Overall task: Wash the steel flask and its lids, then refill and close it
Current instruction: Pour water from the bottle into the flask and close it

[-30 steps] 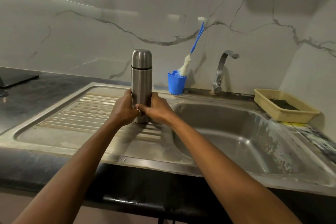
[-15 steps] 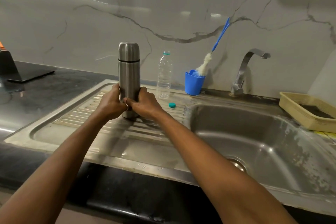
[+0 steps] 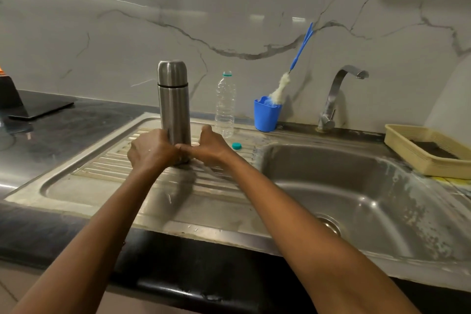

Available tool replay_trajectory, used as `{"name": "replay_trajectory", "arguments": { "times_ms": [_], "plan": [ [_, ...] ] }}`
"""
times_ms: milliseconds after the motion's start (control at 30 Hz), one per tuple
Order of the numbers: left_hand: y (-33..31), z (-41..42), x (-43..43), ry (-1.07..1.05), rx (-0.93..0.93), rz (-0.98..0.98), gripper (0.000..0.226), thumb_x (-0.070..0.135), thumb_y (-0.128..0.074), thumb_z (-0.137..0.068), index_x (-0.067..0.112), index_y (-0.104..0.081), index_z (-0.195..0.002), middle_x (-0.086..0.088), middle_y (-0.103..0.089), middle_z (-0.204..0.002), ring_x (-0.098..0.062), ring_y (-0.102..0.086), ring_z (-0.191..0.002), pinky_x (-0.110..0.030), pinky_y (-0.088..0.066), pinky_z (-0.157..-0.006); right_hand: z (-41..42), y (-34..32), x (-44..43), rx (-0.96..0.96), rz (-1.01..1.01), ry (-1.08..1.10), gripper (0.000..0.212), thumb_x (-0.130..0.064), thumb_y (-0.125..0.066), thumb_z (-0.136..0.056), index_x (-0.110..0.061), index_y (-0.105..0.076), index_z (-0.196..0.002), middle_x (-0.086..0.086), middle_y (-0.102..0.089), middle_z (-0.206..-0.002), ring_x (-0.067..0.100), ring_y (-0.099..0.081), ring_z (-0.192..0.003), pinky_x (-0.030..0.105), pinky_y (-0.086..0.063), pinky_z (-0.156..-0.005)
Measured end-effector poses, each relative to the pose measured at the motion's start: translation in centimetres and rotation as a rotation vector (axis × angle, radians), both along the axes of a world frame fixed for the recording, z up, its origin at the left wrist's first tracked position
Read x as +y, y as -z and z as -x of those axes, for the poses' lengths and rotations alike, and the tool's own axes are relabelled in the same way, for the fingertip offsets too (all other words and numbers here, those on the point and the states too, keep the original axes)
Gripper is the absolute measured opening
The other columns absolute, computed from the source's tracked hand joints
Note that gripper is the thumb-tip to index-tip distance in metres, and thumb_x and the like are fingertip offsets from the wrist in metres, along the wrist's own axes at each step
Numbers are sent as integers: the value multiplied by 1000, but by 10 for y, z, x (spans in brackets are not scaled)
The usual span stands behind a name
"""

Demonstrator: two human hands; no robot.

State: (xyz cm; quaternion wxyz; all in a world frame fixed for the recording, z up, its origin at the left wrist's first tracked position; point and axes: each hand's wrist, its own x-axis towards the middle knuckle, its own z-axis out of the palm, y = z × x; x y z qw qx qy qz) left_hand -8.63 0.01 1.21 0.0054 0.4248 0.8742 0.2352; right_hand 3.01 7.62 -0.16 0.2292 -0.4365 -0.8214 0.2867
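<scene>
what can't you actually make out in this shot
All in the head view:
Base of the flask: covered by the left hand and right hand.
What the flask holds: steel wall, lid on.
The drain: partly behind the right forearm.
The dark object at left: cut by the edge.
What lies in the tray: too small to tell.

No words or numbers can be read here. The flask (image 3: 174,104) is plain steel with no writing. The bottle (image 3: 224,104) shows no label that can be read.
</scene>
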Motion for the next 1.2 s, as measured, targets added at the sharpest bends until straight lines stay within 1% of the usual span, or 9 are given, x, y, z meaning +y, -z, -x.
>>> {"name": "replay_trajectory", "arguments": {
  "times_ms": [167, 300, 367, 467, 533, 667, 800, 933, 1200],
  "plan": [
    [1, -40, 10, 164, 103, -34, 30, 36, -75, -86, 18, -71, -111, -9, -67, -98, -32, -65, -99, -35, -48, -73, -36, 2, 13, -55, -44, 66, 55, -42, -73, -90, -8, -60, -130, 10, -64, -129, 25, -59, -117, 34, -49, -95],
    [1, -57, 32, 375, 25, -148, 39, 35, -72, -89, 25, -64, -127, 6, -71, -117, -23, -64, -113, -36, -50, -89, -70, 6, 31, -114, -144, 166, 6, -11, -62, -91, -12, -67, -94, 6, -67, -99, 25, -61, -98, 25, -45, -72],
    [3, -64, 45, 415, -24, -230, 43, 32, -70, -91, 22, -59, -132, 4, -69, -123, -23, -63, -115, -38, -49, -92, -80, 8, 42, -153, -178, 182, 12, -5, -59, -92, -15, -64, -95, 4, -65, -98, 23, -59, -96, 22, -42, -67],
    [5, -71, 66, 441, -48, -358, 46, 27, -71, -92, 12, -57, -133, -5, -68, -124, -26, -65, -111, -44, -53, -91, -84, 9, 57, -233, -209, 136, 48, -6, -59, -95, -14, -54, -142, 12, -59, -139, 27, -56, -126, 33, -47, -96],
    [3, -72, 84, 418, -57, -405, 49, 26, -71, -91, 9, -56, -134, -10, -66, -126, -29, -64, -111, -45, -53, -90, -83, 10, 67, -271, -216, 89, 53, -9, -57, -98, -18, -46, -149, 11, -51, -148, 28, -49, -134, 35, -43, -103],
    [-4, -74, 122, 350, -82, -419, 55, 25, -72, -92, 6, -48, -138, -15, -56, -134, -35, -55, -120, -41, -45, -95, -73, 16, 91, -325, -250, 47, 45, -12, -58, -95, -21, -59, -139, 7, -58, -143, 26, -54, -129, 36, -44, -105],
    [-8, -73, 151, 289, -156, -402, 66, 27, -71, -93, 4, -37, -144, -17, -44, -143, -33, -45, -130, -39, -40, -104, -67, 23, 107, -384, -288, 22, 19, -11, -62, -90, -19, -74, -102, 6, -69, -109, 21, -63, -90, 37, -57, -85],
    [-9, -64, 174, 260, -230, -434, 84, 34, -73, -91, 0, -26, -151, -19, -35, -150, -34, -36, -140, -40, -34, -112, -70, 13, 122, -426, -265, -40, 19, -12, -69, -89, -20, -72, -107, 4, -68, -108, 17, -63, -88, 28, -52, -75],
    [-16, -54, 206, 292, -284, -506, 98, 51, -82, -78, 5, -32, -148, -15, -48, -146, -34, -47, -134, -43, -41, -105, -79, -105, 158, 62, -403, 112, 30, -11, -73, -88, -10, -73, -117, 6, -73, -115, 17, -67, -107, 28, -50, -99]
  ]
}}
